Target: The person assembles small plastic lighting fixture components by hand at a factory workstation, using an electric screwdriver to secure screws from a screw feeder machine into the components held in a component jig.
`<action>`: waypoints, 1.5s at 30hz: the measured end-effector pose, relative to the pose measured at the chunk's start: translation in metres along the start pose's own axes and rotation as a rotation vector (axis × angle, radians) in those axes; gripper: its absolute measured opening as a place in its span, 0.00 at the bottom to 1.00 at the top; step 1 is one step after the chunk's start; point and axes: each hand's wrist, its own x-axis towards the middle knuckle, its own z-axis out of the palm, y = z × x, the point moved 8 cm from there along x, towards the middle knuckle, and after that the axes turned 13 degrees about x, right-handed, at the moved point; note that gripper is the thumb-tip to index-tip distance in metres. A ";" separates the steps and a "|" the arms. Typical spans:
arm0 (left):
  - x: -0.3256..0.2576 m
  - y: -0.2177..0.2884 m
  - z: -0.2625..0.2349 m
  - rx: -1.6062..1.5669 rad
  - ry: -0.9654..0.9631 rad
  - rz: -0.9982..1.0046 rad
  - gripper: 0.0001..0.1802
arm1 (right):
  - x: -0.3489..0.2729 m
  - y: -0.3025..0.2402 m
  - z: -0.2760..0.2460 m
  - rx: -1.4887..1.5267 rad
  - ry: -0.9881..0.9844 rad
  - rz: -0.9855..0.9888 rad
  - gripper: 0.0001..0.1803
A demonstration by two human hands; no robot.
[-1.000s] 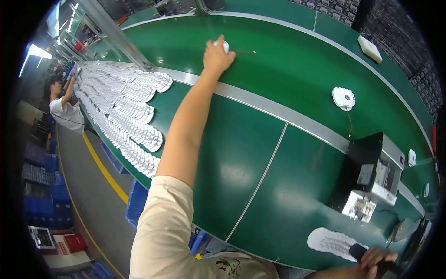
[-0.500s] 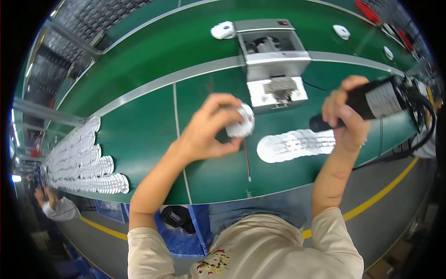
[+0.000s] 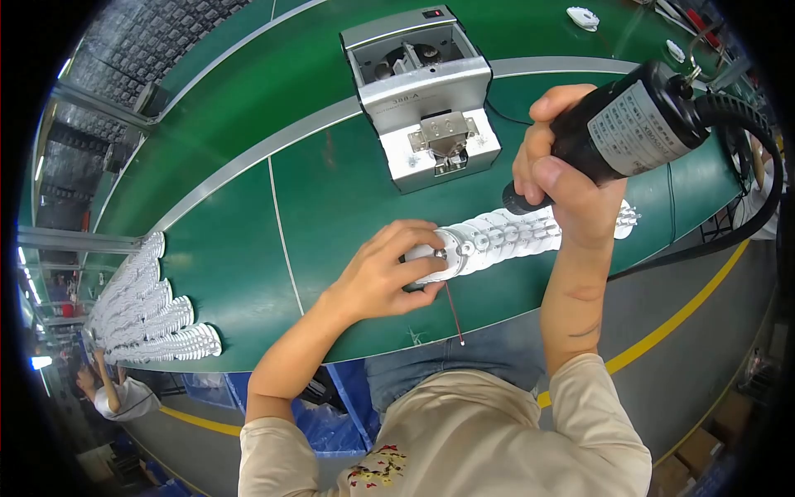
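Observation:
My left hand (image 3: 383, 272) is closed on a round white disc (image 3: 450, 253), its fingers over the near face. A thin red wire (image 3: 455, 315) trails from the disc toward the table's front edge. The disc lies at the left end of a row of overlapping white discs (image 3: 503, 235); whether it rests on them or against them I cannot tell. Wrapped round a black corded electric screwdriver (image 3: 636, 124), my right hand (image 3: 567, 170) holds it tilted above the row, its dark tip end (image 3: 522, 199) pointing down and left. Its bit is not visible.
Behind the row stands a grey screw feeder (image 3: 422, 95). More white discs (image 3: 157, 315) lie in overlapping rows at the far left. The screwdriver's thick cable (image 3: 774, 178) loops down at the right. On the far green belt are loose white parts (image 3: 584, 18). Another person (image 3: 124, 396) works at the left.
My left hand has brought the disc down to the row's left end. The screwdriver is still in my right hand, shifted left. My view has also moved, so the feeder appears further left.

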 end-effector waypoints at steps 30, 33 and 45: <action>-0.004 -0.004 0.011 -0.001 -0.057 -0.060 0.16 | 0.038 0.000 0.044 -0.081 -0.059 -0.153 0.21; -0.007 -0.006 0.009 0.012 -0.068 -0.067 0.15 | 0.051 0.007 0.046 -0.193 0.297 0.016 0.17; -0.012 -0.009 0.013 -0.049 -0.053 -0.063 0.15 | 0.070 0.038 0.053 -0.242 -0.049 -0.025 0.15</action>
